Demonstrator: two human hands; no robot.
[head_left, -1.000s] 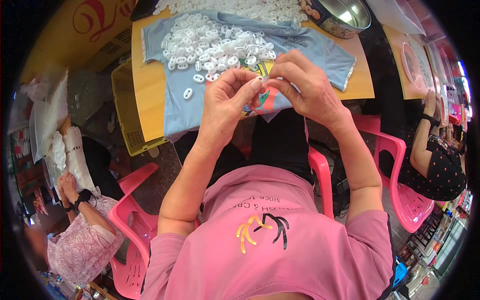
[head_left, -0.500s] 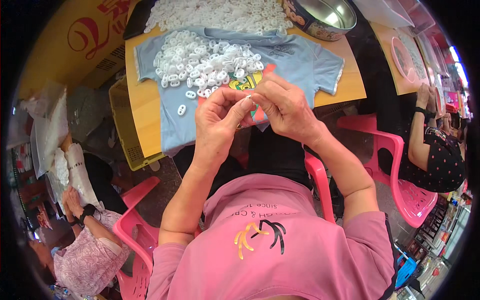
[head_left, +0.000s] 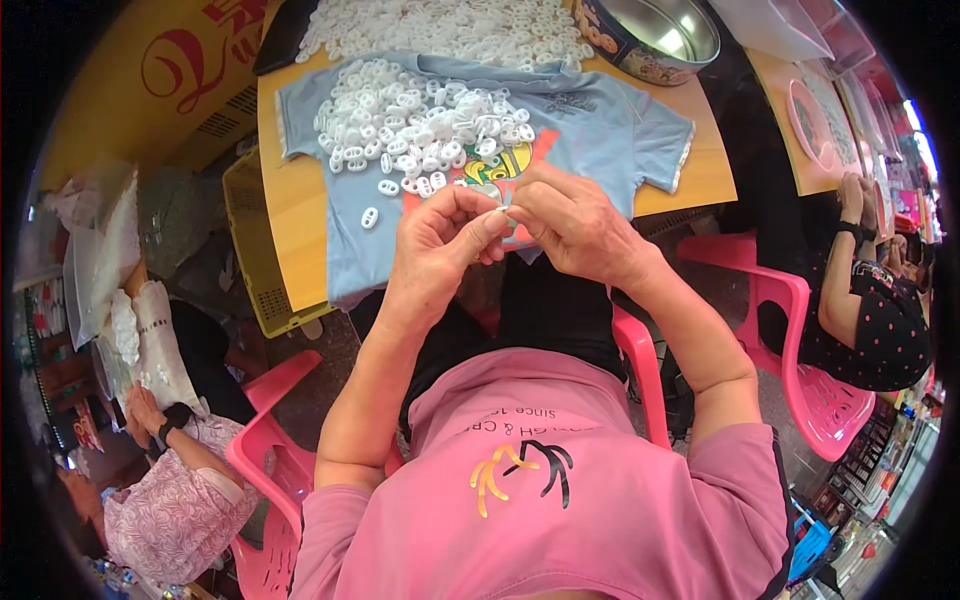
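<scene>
My left hand (head_left: 440, 245) and my right hand (head_left: 585, 228) meet over the near edge of the table. Thumb and fingers of both pinch a small white plastic piece (head_left: 502, 209), mostly covered by the fingertips. Just beyond them, a heap of white oval plastic pieces with two holes (head_left: 400, 115) lies on a light blue T-shirt (head_left: 610, 125) spread over the tabletop. One loose oval piece (head_left: 370, 217) rests on the cloth, left of my left hand. The shirt's coloured print is partly hidden behind my fingers.
More white pieces (head_left: 440, 28) cover the table's (head_left: 705, 175) far side, beside a round metal tin (head_left: 655, 68). A yellow crate (head_left: 262, 260) stands left of the table. Pink chairs (head_left: 790, 330) and seated people flank me on both sides.
Both hands stay pinched together, with only small shifts of the fingers and a slightly lower position. The table and heap have slid a little to the right in the picture.
</scene>
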